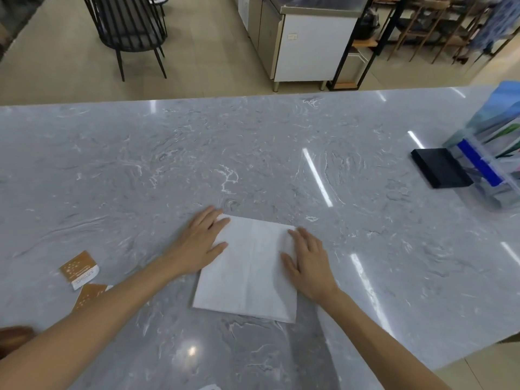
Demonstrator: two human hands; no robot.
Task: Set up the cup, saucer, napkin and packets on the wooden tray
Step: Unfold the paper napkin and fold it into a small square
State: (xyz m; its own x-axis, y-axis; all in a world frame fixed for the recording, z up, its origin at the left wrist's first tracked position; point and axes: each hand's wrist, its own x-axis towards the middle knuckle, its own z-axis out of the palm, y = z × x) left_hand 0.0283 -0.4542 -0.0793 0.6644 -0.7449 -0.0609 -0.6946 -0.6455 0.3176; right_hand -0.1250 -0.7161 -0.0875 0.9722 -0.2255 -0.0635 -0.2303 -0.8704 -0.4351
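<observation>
We're flattening the napkin [247,266] near the counter's [140,153] front edge, left hand [198,244] and right hand [308,263] resting on its side edges, fingers spread flat, gripping nothing. Probably best pressing outward evenly so the crease stays straight; packets [80,270] are waiting toward the left edge.

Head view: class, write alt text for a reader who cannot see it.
Both hands, left hand and right hand, press flat on a white napkin on a grey marble counter. Two brown packets lie to the left.
</observation>
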